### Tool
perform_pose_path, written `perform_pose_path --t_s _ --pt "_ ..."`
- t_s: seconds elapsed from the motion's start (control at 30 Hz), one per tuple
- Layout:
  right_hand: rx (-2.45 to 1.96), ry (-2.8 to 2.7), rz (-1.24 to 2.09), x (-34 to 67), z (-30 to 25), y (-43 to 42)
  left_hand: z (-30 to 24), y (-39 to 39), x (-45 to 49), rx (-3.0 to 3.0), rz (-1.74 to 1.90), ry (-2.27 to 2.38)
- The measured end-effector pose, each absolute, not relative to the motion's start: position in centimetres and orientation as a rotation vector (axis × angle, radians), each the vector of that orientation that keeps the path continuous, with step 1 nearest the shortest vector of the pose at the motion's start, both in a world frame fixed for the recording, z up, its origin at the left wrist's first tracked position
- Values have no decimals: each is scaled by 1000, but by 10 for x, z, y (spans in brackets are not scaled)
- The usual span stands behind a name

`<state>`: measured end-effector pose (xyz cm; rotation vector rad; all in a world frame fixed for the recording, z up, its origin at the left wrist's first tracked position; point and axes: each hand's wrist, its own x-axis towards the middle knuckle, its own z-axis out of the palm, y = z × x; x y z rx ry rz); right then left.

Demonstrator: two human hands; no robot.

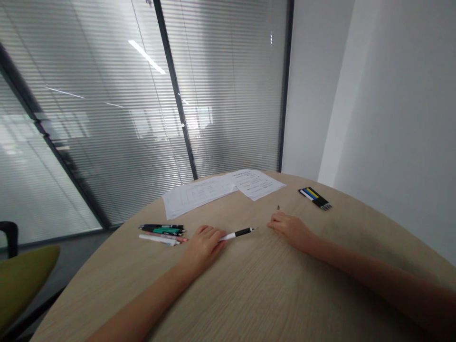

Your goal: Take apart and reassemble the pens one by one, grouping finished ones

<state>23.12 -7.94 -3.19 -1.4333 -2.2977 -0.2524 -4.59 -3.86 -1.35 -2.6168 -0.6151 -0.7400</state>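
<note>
My left hand (203, 247) rests on the round wooden table (249, 294) with its fingers curled round the white end of a black-and-white pen (238, 233), whose tip points right. My right hand (290, 228) lies on the table a little right of the pen tip, fingers curled down with nothing visible in them. A tiny dark part (278, 207) lies just beyond its fingertips. Several pens (162, 232) lie side by side left of my left hand.
Two printed paper sheets (221, 190) lie at the table's far edge. A bundle of pens (315, 198) with yellow and blue barrels lies at the far right. A green chair (21, 280) stands at the left, and a glass wall with blinds (142, 118) stands behind the table.
</note>
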Motion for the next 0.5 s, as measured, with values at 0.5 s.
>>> perform_pose_path --t_s 0.5 --pt "-1179 -1102 1165 198 -18 -94 -11 -42 -46 -2624 -723 -636"
